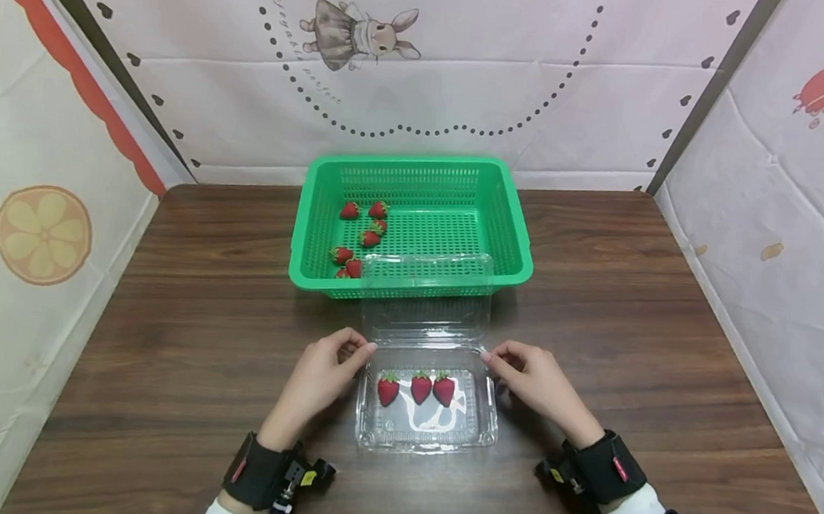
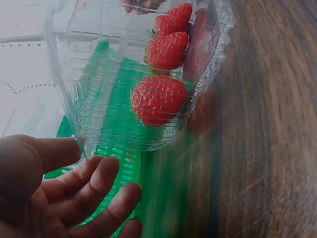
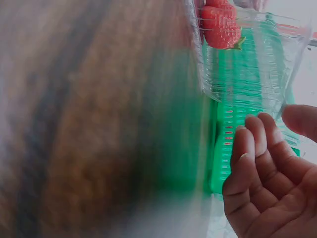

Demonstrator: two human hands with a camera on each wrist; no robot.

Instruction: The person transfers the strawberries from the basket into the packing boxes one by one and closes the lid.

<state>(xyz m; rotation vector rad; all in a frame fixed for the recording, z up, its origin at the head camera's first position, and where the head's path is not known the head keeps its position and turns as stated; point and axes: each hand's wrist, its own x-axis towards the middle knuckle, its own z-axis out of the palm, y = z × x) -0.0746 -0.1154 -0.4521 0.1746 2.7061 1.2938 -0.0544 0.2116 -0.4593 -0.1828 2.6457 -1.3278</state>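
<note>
A clear plastic clamshell box [image 1: 424, 448] lies on the table with its lid [image 1: 424, 317] folded back, the lid's far end over the front rim of a green basket. Three strawberries [image 1: 421, 388] sit in a row in the box. My left hand [image 1: 325, 369] pinches the box's rim near the back left corner between thumb and forefinger. At the back right corner, my right hand [image 1: 535, 379] pinches the rim the same way. Both wrist views show the thin plastic edge at the fingertips; strawberries [image 2: 159, 100] show through the box wall in the left wrist view.
The green basket [image 1: 517, 218] stands behind the box, with several strawberries [image 1: 369, 238] along its left side. Beneath is a brown wooden table [image 1: 212, 295]. Printed white cloth [image 1: 478, 63] hangs behind and at both sides.
</note>
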